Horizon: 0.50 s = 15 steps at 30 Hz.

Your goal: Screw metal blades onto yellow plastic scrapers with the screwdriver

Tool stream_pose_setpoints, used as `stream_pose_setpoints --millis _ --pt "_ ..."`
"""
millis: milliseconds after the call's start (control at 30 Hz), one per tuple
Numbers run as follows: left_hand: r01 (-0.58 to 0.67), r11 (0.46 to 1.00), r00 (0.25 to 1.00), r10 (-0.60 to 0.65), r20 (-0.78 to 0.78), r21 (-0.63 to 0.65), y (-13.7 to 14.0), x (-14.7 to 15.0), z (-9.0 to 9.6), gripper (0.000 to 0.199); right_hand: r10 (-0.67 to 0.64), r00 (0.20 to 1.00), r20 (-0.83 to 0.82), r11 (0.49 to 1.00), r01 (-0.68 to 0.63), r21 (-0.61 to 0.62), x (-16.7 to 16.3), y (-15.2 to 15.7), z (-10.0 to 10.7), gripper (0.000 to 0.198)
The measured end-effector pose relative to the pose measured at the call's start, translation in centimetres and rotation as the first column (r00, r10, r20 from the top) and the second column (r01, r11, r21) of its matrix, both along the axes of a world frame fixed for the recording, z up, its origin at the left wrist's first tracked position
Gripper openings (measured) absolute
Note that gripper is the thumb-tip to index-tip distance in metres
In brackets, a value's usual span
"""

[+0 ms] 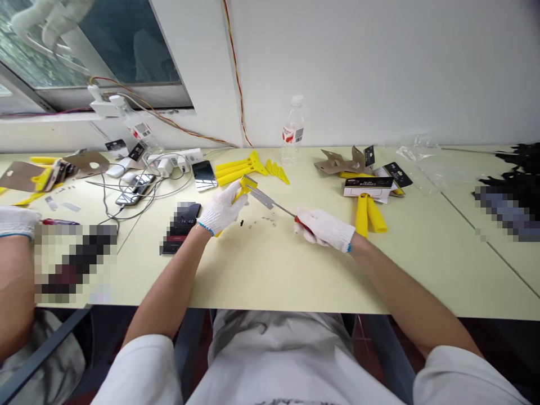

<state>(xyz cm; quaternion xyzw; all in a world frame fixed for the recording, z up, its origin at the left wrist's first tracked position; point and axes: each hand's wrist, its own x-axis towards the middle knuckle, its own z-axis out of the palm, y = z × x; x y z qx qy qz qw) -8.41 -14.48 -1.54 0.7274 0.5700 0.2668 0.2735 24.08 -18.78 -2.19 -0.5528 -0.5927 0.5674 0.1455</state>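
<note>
Left hand: left hand [221, 212] in a white knitted cotton glove with a blue cuff was closed around the handle of a yellow plastic scraper with a flat metal blade [248, 188], tilting it up off the surface so the blade end faced the tool
Right hand: right hand [325, 228], gloved the same way, was wrapped tight around the red handle of a slim steel-shafted screwdriver [282, 208], its tip reaching to the blade, near the scraper's head
Scraper position: held just above the pale yellow-green matt surface [261, 275], between the two hands, in front of the person's body
Small parts: tiny dark and silvery bits [264, 221], too small to identify, lay scattered on the surface right under the blade, close at hand
Stock: smooth yellow plastic scraper handles [236, 169] lay fanned behind the work, near a clear plastic water bottle with a red label [292, 132] standing upright by the wall
Packaging: brown cardboard cards and black-and-white printed boxes [366, 181] sat to the right, with two yellow handles [368, 214] just beside the right wrist
Left side: phones and tangled white charger cables [143, 180] lay well apart from the work; another person's gloved hand [17, 220] rested at the far left edge
</note>
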Motion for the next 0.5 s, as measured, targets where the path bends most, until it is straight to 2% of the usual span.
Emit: stream_pose_setpoints --millis 100,200,300,400,500 --pt "-0.004 1.000 1.000 0.004 0.021 -0.006 0.0 0.0 0.1 0.026 -0.060 0.996 -0.060 0.997 0.062 0.044 0.1 0.4 -0.6 0.061" --pt "-0.004 1.000 0.999 0.004 0.034 -0.003 0.0 0.0 0.2 0.031 -0.027 0.999 -0.038 0.995 0.031 0.099 0.2 0.5 -1.1 0.053" --pt "0.003 1.000 1.000 -0.003 0.028 0.002 0.0 0.0 0.2 0.030 0.046 0.999 -0.016 0.999 -0.045 0.029 0.2 0.3 -0.9 0.053" --pt "-0.007 1.000 1.000 0.007 0.016 -0.001 0.0 0.0 0.1 0.026 0.033 0.999 -0.041 0.998 -0.034 -0.043 0.0 0.0 -0.1 0.063" --pt "-0.007 1.000 1.000 0.007 0.016 0.007 -0.1 0.1 0.2 0.023 -0.040 0.999 0.017 0.996 0.039 0.085 -0.2 -0.1 0.3 0.056"
